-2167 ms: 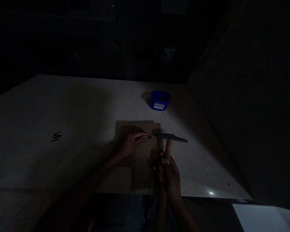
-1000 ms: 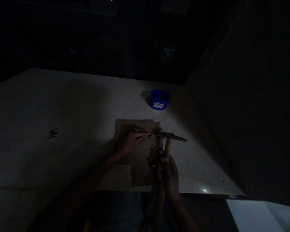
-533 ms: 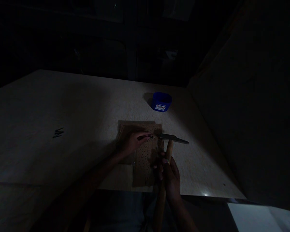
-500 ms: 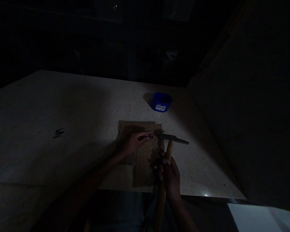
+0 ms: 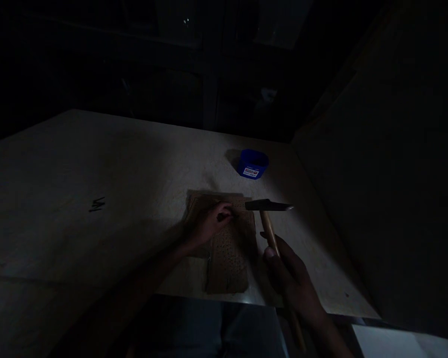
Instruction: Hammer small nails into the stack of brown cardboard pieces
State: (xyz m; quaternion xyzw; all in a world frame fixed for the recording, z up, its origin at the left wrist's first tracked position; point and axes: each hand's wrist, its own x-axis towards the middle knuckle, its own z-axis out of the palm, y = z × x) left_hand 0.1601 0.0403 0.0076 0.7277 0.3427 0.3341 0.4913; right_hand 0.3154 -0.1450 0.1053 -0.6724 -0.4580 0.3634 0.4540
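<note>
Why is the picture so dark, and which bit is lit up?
Head view: dim all over, the back nearly black; the brightest patch is the table near the blue tub and hammer; the left hand on the board and the right hand gripping the hammer look shadowy.

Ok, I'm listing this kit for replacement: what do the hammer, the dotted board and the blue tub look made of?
The slim-headed hammer has a dark, dull head, likely steel, on a smooth tan shaft, probably wood. The brown hole-dotted board looks like matte hardboard or cardboard. The small blue tub seems plastic, evenly coloured with a label.
</note>
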